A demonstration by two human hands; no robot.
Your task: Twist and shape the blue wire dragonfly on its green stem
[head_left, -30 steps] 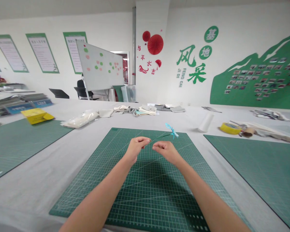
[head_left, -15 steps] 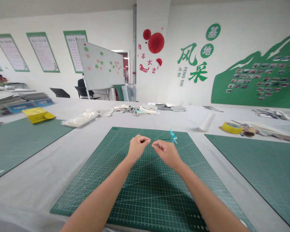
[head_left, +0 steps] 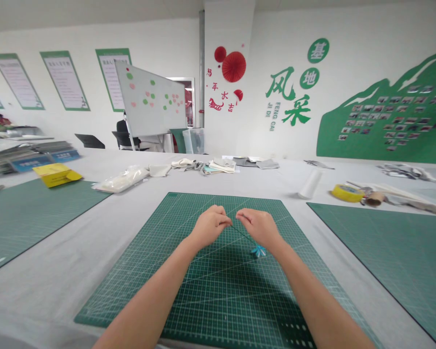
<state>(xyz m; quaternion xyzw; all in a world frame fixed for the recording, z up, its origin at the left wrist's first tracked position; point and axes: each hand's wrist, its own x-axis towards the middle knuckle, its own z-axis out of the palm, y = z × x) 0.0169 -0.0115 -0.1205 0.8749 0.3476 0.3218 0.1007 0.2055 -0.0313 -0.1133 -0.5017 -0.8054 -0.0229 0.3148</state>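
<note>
Above the green gridded cutting mat (head_left: 141, 281), my left hand (head_left: 210, 226) pinches the end of a thin dark green stem (head_left: 242, 233). The stem slants down to the right and ends in a small blue and white flower (head_left: 258, 250), which hangs below my right hand (head_left: 260, 225). My right thumb and fingers are closed together, a short gap from the left fingertips. Whether anything lies in the right fingers is too small to tell.
Further cutting mats (head_left: 396, 242) lie at both sides. A yellow box (head_left: 57, 175) and a plastic bag (head_left: 122, 179) are at left. Fabric scraps (head_left: 221, 165) lie at the back. A white cone (head_left: 310, 184) and yellow tape roll (head_left: 348, 192) sit at right.
The flower has swung from beyond my right hand to below it, nearer to me. My fingertips have moved slightly apart, the right hand shifting a little rightward.
</note>
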